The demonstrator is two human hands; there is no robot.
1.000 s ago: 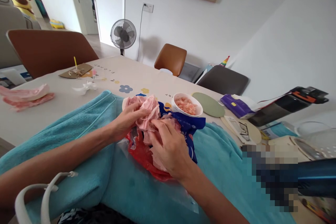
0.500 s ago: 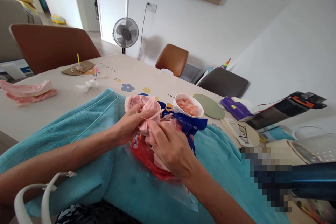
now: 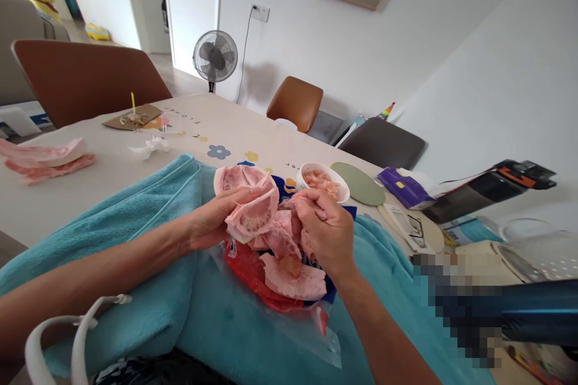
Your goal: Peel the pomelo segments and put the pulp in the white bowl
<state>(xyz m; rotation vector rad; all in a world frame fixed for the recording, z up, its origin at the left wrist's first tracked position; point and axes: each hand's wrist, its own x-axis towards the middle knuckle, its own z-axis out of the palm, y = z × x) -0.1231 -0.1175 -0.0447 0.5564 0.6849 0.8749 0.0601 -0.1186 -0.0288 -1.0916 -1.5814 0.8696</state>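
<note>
My left hand (image 3: 221,213) is closed around a pink pomelo piece (image 3: 255,216) whose hollowed inner membrane faces up. To its right, my right hand (image 3: 329,231) pinches a thin strip of pink pomelo membrane (image 3: 318,209), partly hidden by the fingers. Beneath both hands, pomelo peel scraps (image 3: 295,277) lie on a red and blue plastic bag (image 3: 246,271) over my lap. Another hollow pomelo rind (image 3: 230,177) rests just behind the left hand. A white bowl (image 3: 345,189) of peeled pomelo flesh stands beyond the right hand.
A teal blanket (image 3: 135,222) covers my lap and the table's near edge. More pomelo peel (image 3: 54,156) and a crumpled tissue (image 3: 151,147) lie left. On the right are a green oval mat (image 3: 361,183), a purple pack (image 3: 404,186), glasses (image 3: 415,228) and a dark bottle (image 3: 478,189).
My right hand has moved away from the left, up and rightward towards the bowl, with a strip of membrane. The pomelo piece in my left hand now shows its hollow side.
</note>
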